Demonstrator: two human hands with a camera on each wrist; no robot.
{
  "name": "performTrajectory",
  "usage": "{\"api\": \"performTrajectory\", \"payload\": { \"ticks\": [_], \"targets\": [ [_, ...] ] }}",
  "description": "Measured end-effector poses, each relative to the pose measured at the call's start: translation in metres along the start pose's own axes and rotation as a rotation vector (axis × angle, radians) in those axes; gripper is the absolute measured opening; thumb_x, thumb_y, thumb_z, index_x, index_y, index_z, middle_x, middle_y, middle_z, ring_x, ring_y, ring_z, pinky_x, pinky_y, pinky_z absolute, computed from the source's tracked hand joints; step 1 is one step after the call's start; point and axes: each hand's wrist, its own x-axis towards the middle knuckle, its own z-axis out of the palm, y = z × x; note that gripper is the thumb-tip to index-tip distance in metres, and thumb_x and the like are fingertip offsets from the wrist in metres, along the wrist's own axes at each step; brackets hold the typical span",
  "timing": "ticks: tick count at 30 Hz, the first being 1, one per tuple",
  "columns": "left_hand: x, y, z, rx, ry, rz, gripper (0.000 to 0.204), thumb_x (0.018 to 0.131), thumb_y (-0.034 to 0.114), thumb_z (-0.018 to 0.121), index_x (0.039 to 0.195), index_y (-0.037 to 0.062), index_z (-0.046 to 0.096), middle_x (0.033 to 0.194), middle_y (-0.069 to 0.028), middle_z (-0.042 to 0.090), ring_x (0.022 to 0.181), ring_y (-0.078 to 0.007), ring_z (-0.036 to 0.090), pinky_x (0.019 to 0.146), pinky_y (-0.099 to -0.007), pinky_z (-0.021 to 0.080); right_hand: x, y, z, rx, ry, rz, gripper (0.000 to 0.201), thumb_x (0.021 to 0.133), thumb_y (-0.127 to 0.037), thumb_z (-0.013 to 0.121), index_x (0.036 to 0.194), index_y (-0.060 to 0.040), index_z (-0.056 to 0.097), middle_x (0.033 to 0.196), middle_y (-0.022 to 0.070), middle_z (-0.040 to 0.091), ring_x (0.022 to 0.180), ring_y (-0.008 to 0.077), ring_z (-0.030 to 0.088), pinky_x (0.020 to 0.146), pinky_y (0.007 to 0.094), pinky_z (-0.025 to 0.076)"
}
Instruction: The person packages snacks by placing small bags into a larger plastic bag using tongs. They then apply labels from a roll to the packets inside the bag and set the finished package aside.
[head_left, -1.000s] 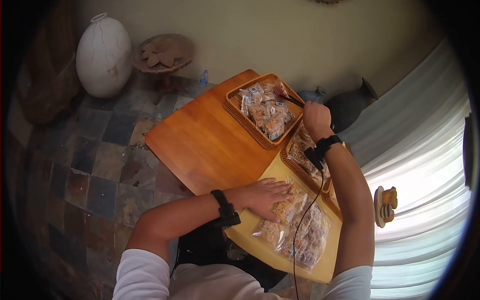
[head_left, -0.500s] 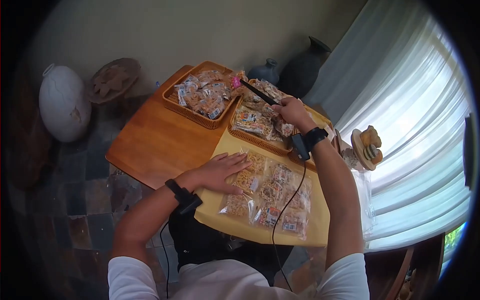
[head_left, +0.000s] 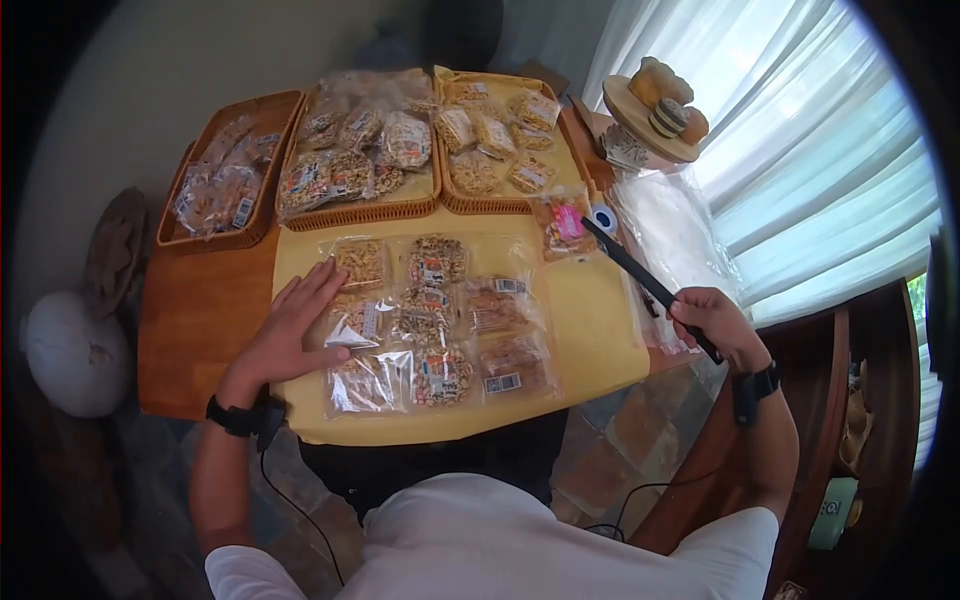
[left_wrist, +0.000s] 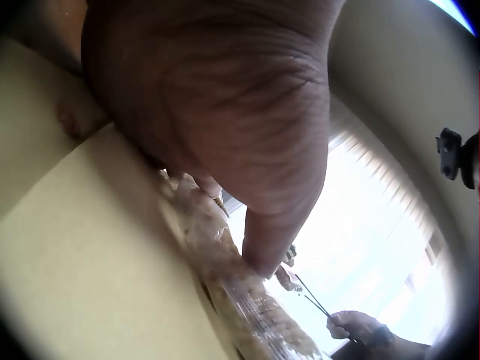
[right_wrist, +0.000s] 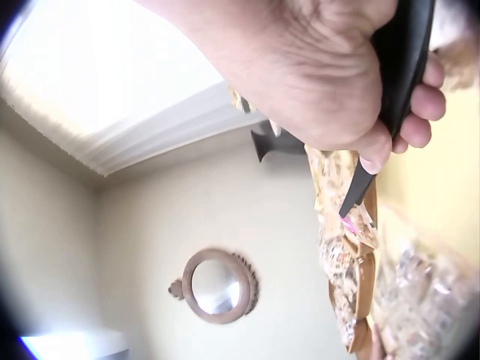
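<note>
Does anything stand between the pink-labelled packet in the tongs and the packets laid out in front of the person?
Nothing visible blocks that path: only the yellow surface and some clear plastic lie between the pink-labelled packet and the laid-out packets. The left hand rests on their left side, out of the way.

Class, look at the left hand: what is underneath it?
Partly under the left hand are wrapped snack packets on a yellow covering. Its fingers and thumb overlap their left edges; what lies directly beneath the palm is hidden.
</note>
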Motion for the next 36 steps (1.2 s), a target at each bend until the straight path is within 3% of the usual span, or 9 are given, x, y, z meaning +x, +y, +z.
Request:
{"api": "performTrajectory", "payload": {
  "ticks": [3,8,10,13,15,18,28,30,36],
  "targets": [
    [0.001,0.001,-0.001,-0.015,0.020,0.000,0.107,0.088,0.058,0.080,0.173,0.0126,0.033,0.180,-0.0230,0.023,0.167,-0.0404,0.021,0.135,-0.0543,0.015,-0.028,0.038,-0.009,0.097,-0.019,0.102,0.025,0.109,-0.024,0.070,0.095,-0.0043,0.069,0.074,0.0014,0.068,0.061,0.0081,0.061,0.057,0.0241,0.047],
    [0.010,0.010,-0.003,-0.142,0.093,-0.006,0.100,0.090,0.055,0.080,0.170,0.0111,0.039,0.178,-0.0229,0.027,0.165,-0.0428,0.026,0.134,-0.0537,0.018,-0.033,0.076,-0.005,0.204,-0.148,0.086,0.023,0.107,-0.024,0.074,0.099,-0.0030,0.073,0.074,0.0003,0.069,0.059,0.0070,0.060,0.057,0.0231,0.048],
    [0.024,0.029,-0.006,-0.166,0.159,0.003,0.097,0.091,0.054,0.081,0.169,0.0106,0.042,0.178,-0.0226,0.029,0.164,-0.0432,0.027,0.133,-0.0537,0.020,-0.031,0.070,-0.007,0.154,-0.209,0.111,0.024,0.109,-0.023,0.070,0.095,-0.0035,0.071,0.076,0.0011,0.070,0.061,0.0077,0.063,0.059,0.0235,0.050],
    [0.067,0.073,-0.015,0.134,0.084,0.152,0.093,0.093,0.055,0.079,0.166,0.0098,0.045,0.176,-0.0218,0.033,0.164,-0.0428,0.028,0.132,-0.0536,0.023,-0.013,0.065,-0.010,0.120,-0.262,0.092,0.024,0.107,-0.024,0.074,0.101,-0.0015,0.074,0.075,0.0005,0.069,0.060,0.0074,0.061,0.058,0.0238,0.049],
    [0.102,0.085,-0.001,0.173,0.041,0.214,0.092,0.095,0.059,0.076,0.165,0.0101,0.045,0.174,-0.0211,0.035,0.163,-0.0427,0.029,0.131,-0.0556,0.024,-0.002,0.058,-0.009,0.121,-0.258,0.084,0.024,0.108,-0.024,0.073,0.100,-0.0014,0.074,0.075,0.0006,0.069,0.060,0.0074,0.061,0.058,0.0242,0.049],
    [0.139,0.083,0.028,0.248,-0.025,0.173,0.093,0.096,0.065,0.072,0.166,0.0103,0.042,0.173,-0.0218,0.036,0.162,-0.0438,0.031,0.130,-0.0592,0.023,0.023,0.045,-0.009,0.112,-0.260,0.062,0.024,0.109,-0.023,0.071,0.099,-0.0015,0.074,0.075,0.0004,0.069,0.059,0.0071,0.060,0.058,0.0247,0.050],
    [0.134,0.077,0.031,0.151,-0.064,0.292,0.096,0.094,0.068,0.072,0.168,0.0130,0.042,0.173,-0.0232,0.035,0.163,-0.0423,0.029,0.131,-0.0629,0.019,0.063,0.006,-0.049,-0.131,-0.514,0.115,0.020,0.107,-0.022,0.072,0.100,-0.0031,0.075,0.074,-0.0026,0.068,0.062,0.0052,0.059,0.058,0.0241,0.047],
    [0.131,0.094,0.031,0.305,0.021,0.395,0.092,0.096,0.067,0.070,0.166,0.0134,0.045,0.174,-0.0234,0.034,0.163,-0.0417,0.028,0.131,-0.0632,0.018,0.073,0.002,-0.051,-0.238,-0.638,0.138,0.022,0.107,-0.024,0.072,0.100,-0.0035,0.076,0.074,-0.0033,0.068,0.062,0.0051,0.060,0.059,0.0241,0.047],
    [0.119,0.111,0.051,0.240,-0.037,0.461,0.086,0.101,0.065,0.064,0.166,0.0116,0.045,0.175,-0.0229,0.033,0.164,-0.0414,0.026,0.132,-0.0624,0.016,0.080,-0.031,-0.045,-0.353,-0.552,0.097,0.025,0.105,-0.027,0.076,0.100,-0.0030,0.077,0.076,-0.0025,0.071,0.061,0.0049,0.060,0.058,0.0241,0.047]
  ]
}}
